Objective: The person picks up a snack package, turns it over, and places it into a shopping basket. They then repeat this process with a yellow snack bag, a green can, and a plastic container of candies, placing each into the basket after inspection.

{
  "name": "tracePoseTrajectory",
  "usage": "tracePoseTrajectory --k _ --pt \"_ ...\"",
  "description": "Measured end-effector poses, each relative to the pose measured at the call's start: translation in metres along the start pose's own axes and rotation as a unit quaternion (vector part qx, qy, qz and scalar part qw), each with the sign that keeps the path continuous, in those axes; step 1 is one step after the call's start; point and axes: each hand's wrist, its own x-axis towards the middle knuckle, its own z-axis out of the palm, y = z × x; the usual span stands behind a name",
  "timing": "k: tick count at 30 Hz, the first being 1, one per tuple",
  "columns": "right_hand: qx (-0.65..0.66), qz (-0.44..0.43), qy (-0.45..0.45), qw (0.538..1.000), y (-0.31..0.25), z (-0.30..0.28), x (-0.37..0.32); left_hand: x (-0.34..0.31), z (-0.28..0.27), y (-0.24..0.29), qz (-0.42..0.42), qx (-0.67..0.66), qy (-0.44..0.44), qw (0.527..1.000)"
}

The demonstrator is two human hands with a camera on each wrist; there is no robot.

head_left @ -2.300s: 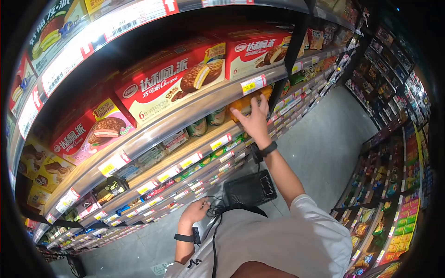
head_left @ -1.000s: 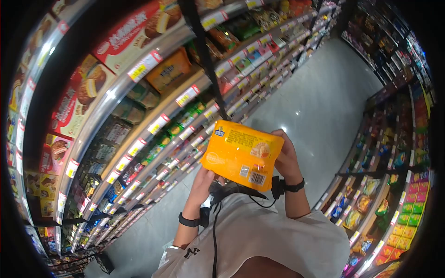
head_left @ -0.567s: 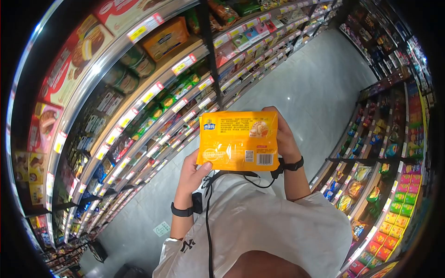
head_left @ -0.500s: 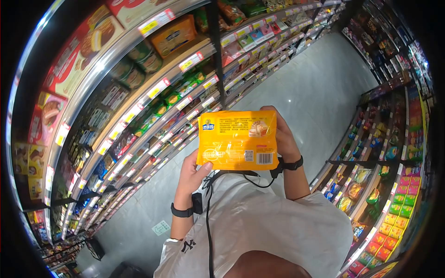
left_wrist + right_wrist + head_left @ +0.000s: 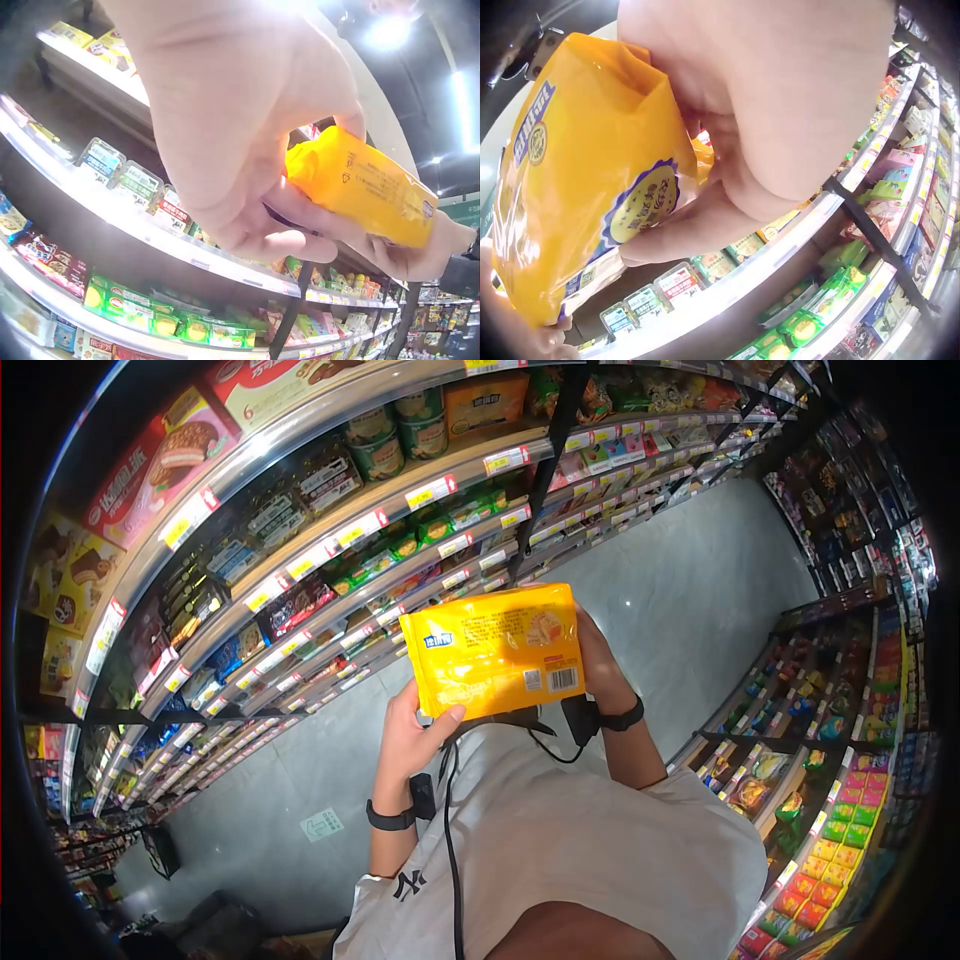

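Note:
A yellow-orange snack packet [image 5: 497, 652] is held up in front of the chest, its printed back and barcode facing the head camera. My left hand [image 5: 408, 737] grips its lower left corner, thumb over the printed face and fingers behind. At the opposite end my right hand [image 5: 603, 665] holds the right edge, most of its fingers hidden behind the packet in the head view. Seen from the right wrist, the packet's front [image 5: 592, 165] carries a purple-edged round label, and fingers reach along its underside. The left wrist view shows the packet's narrow side [image 5: 375, 191] between both hands.
Curved shelves of snacks [image 5: 330, 545] run along the left, with red boxes of pies [image 5: 160, 470] higher up. A similar orange packet [image 5: 487, 405] stands beside green tubs [image 5: 423, 435]. More shelves [image 5: 790, 810] line the right, across a grey floor aisle [image 5: 670, 560].
My right hand was reaching to the packet on the shelf; the packet then came out into both hands. Since half a second ago it has tilted slightly, and the head view has shifted.

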Motion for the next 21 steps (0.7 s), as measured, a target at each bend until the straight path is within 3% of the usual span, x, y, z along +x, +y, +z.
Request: tracePoseTrajectory --k 4,9,12,21 --pt "-0.024 -0.001 0.038 0.999 0.008 0.032 -0.017 -0.017 -0.01 -0.001 -0.008 -0.058 0.01 0.998" --pt "0.01 0.045 0.038 0.998 0.026 0.052 -0.026 -0.043 -0.026 -0.005 -0.002 0.001 0.006 1.0" --pt "-0.105 -0.028 0.017 0.994 0.044 0.057 -0.036 -0.057 -0.035 -0.006 0.01 0.051 0.001 0.999" --pt "-0.094 -0.034 -0.042 0.994 0.053 0.077 -0.05 -0.09 -0.043 0.0 0.011 0.103 0.002 0.995"
